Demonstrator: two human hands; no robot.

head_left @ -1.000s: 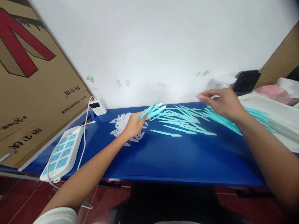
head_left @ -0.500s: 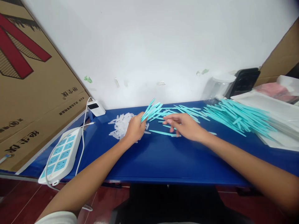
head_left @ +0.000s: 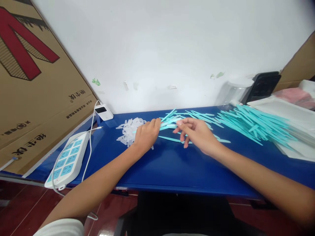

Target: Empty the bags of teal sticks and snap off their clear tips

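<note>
My left hand (head_left: 147, 133) is closed around a bunch of slim turquoise eyebrow razors (head_left: 168, 124), which stick out to the right from the fist. My right hand (head_left: 197, 134) meets the far end of that bunch, thumb and forefinger pinched on the tip of a razor, its other fingers loosely curled. Under and beyond the hands, more loose turquoise razors (head_left: 200, 115) lie on the blue table (head_left: 172, 170). One razor (head_left: 169, 139) rests just below the held bunch. Beside my left hand is a heap of small translucent caps (head_left: 129, 129), partly hidden by it.
A large pile of turquoise razors (head_left: 256, 126) lies at the right, against a white tray (head_left: 300, 147). Behind stand a clear jar (head_left: 237, 93) and a black holder (head_left: 263, 85). At left are a power strip (head_left: 70, 160), cables, a small white device (head_left: 104, 112) and a cardboard box (head_left: 44, 98).
My left hand has turned, so the bunch that pointed up and to the right now lies more level. The right hand, apart from it before, now pinches at the bunch's end.
</note>
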